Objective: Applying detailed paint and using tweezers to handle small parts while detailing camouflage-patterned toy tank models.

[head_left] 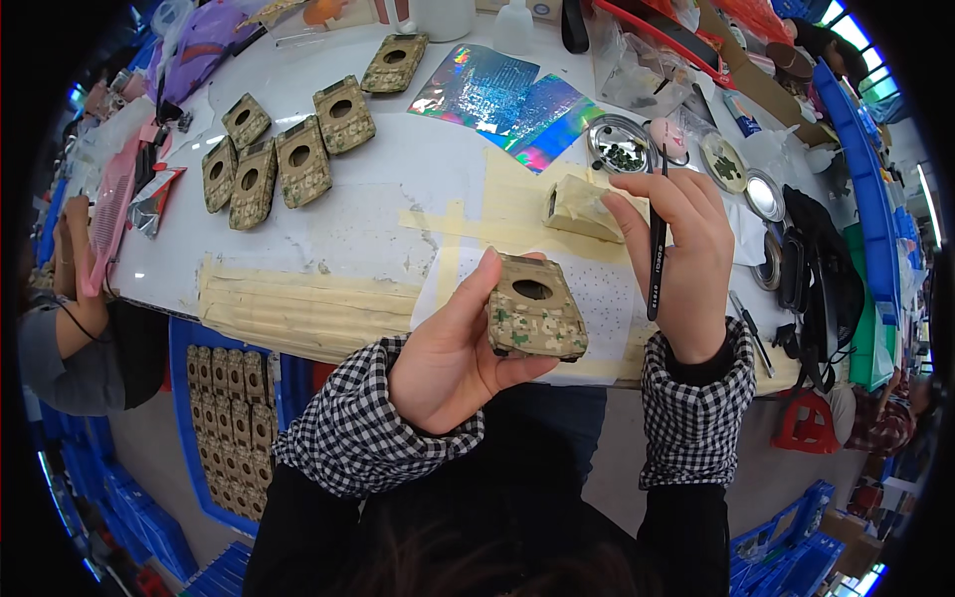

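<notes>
My left hand [440,370] is closed around a camouflage toy tank hull [533,313] with a round hole in its top, held tilted just past the table's near edge. To its right, my right hand [694,261] is raised, with a pair of black tweezers [657,264] gripped in it, tips pointing away from me. Its thumb and finger overlap a block wrapped in beige tape [585,206]; whether they touch it I cannot tell. Under both hands lies a white sheet with rows of small dots [595,289]. Beyond the block, a round metal dish [609,127] holds small dark green pieces.
Several more camouflage hulls [302,159] stand at the back left, near shiny holographic sheets [505,95]. Rows of hulls fill a blue crate [181,398] below the table's left side. A pen-like tool [751,333] lies at right. Another person's arm [78,289] shows far left.
</notes>
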Action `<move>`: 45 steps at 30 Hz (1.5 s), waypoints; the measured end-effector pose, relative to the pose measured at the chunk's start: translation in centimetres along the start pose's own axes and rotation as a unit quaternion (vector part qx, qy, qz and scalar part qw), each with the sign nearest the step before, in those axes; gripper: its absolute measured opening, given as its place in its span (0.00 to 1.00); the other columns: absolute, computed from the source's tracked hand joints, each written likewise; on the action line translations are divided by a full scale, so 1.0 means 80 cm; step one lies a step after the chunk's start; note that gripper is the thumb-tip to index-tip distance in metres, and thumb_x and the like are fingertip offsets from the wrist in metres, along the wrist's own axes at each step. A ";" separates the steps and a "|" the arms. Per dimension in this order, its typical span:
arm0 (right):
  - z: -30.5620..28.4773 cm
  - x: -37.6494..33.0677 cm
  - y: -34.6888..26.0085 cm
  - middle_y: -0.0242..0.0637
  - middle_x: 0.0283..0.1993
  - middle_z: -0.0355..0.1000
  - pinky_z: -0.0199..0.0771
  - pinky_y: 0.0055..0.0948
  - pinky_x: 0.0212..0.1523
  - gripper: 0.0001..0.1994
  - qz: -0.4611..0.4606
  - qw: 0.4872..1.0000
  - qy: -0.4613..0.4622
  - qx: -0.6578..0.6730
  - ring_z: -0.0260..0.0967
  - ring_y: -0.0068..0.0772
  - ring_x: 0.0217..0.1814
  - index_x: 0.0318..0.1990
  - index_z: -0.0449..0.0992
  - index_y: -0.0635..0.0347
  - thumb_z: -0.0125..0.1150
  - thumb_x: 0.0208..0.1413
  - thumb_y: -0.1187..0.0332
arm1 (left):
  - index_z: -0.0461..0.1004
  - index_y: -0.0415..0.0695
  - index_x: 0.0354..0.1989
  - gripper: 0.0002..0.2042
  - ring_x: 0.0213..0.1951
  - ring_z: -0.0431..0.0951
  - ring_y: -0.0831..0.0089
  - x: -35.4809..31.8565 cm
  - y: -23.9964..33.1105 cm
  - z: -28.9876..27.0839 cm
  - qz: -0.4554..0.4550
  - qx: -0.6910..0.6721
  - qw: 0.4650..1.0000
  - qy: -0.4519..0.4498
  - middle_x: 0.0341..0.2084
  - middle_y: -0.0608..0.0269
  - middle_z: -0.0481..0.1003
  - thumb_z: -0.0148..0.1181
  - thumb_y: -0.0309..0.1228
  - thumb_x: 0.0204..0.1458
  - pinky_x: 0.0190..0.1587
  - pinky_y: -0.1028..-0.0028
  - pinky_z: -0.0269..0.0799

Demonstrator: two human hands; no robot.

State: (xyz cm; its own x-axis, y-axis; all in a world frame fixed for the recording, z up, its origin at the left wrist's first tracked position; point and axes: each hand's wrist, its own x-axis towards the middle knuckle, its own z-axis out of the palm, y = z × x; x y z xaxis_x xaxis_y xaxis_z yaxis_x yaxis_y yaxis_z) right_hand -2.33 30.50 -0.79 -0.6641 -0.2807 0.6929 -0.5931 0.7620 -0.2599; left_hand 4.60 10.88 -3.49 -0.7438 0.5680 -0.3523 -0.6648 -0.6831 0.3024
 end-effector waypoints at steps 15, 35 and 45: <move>-0.010 0.006 -0.005 0.36 0.24 0.68 0.65 0.30 0.30 0.06 0.000 1.000 0.007 0.013 0.65 0.37 0.30 0.30 0.75 0.61 0.66 0.42 0.76 | 0.54 0.44 0.61 0.27 0.41 0.77 0.57 -0.001 -0.002 -0.001 0.000 -0.011 1.000 -0.005 0.43 0.42 0.71 0.31 0.51 0.62 0.37 0.74 0.81; -0.028 -0.034 -0.064 0.37 0.32 0.71 0.70 0.19 0.37 0.06 0.228 0.826 -0.051 0.512 0.72 0.21 0.34 0.37 0.67 0.67 0.51 0.60 0.72 | 0.58 0.42 0.58 0.28 0.41 0.77 0.60 0.000 -0.004 0.004 0.002 0.006 1.000 -0.010 0.42 0.48 0.72 0.31 0.52 0.62 0.37 0.75 0.81; -0.027 -0.033 -0.064 0.37 0.31 0.72 0.69 0.18 0.37 0.05 0.219 0.833 -0.071 0.503 0.71 0.20 0.34 0.37 0.67 0.67 0.51 0.60 0.72 | 0.58 0.42 0.58 0.27 0.41 0.77 0.60 0.001 -0.003 0.001 0.004 0.007 1.000 -0.019 0.42 0.49 0.72 0.30 0.52 0.62 0.37 0.75 0.81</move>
State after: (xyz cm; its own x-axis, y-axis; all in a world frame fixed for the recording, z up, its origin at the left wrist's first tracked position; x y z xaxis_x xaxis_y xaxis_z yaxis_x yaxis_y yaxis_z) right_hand 3.42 28.60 0.12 -0.9222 -0.2237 0.3155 -0.3136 -0.0448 -0.9485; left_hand 4.70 11.08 -3.52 -0.7506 0.5797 -0.3170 -0.6600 -0.6813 0.3167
